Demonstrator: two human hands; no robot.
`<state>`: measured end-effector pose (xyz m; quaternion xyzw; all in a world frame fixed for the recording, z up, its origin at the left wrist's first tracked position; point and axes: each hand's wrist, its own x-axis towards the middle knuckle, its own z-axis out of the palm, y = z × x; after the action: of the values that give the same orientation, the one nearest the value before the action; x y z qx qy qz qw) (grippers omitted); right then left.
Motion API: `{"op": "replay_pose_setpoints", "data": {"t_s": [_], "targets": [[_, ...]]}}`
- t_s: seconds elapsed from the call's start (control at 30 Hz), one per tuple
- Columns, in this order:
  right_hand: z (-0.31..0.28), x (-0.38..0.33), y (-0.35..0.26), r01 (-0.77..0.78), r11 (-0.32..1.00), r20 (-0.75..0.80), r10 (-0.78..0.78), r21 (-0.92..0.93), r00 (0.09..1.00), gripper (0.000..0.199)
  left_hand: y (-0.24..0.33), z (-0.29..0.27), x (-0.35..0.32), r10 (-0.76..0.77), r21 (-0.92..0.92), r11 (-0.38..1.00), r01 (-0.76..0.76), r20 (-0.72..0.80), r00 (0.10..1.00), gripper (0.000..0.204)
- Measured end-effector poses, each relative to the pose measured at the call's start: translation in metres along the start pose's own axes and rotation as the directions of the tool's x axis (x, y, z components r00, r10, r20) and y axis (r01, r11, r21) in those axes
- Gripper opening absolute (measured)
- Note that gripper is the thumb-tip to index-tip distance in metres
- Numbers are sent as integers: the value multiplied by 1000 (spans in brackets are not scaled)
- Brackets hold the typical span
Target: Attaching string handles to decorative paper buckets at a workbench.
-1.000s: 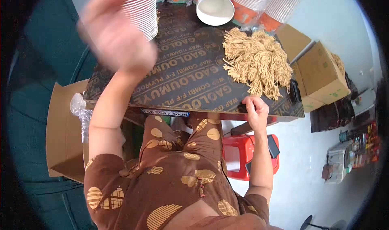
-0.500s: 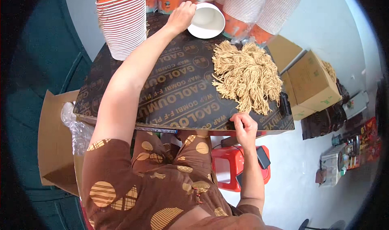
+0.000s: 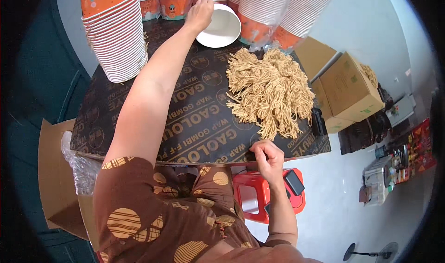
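At the far side of the table, my left hand (image 3: 200, 15) is closed on the rim of a paper tub (image 3: 219, 28), its white open mouth tipped toward me. The tub's outside is hidden. My right hand (image 3: 268, 155) rests at the table's near edge, its fingers loosely curled in and nothing visible in them. Just beyond it lies a heap of tan, noodle-like strands (image 3: 273, 91), gathered in wavy bundles. A tall stack of nested orange-and-white paper tubs (image 3: 116, 38) stands left of my left forearm.
More tub stacks (image 3: 266, 8), some in clear plastic, line the table's back. A small black object (image 3: 318, 122) sits at the dark table's (image 3: 194, 115) right edge. Cardboard boxes (image 3: 350, 84) stand at right, an open carton (image 3: 58, 179) at left, a red stool (image 3: 250, 196) below.
The whole view has shifted, so table and stacks sit farther left in the picture. My left hand remains on the tub's rim, and my right hand stays at the table edge.
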<state>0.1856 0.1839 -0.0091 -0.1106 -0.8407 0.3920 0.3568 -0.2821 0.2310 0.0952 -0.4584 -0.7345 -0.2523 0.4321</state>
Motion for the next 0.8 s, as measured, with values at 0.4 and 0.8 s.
{"op": "replay_pose_setpoints", "data": {"t_s": [0.4, 0.8], "targets": [[0, 0, 0, -27, 1000, 11, 27, 0, 1000, 7, 7, 1, 0, -9, 118, 993, 9, 5, 1000, 14], [2, 1, -3, 0, 1000, -2, 0, 11, 1000, 7, 7, -10, 3, -8, 101, 995, -6, 139, 990, 17]]}}
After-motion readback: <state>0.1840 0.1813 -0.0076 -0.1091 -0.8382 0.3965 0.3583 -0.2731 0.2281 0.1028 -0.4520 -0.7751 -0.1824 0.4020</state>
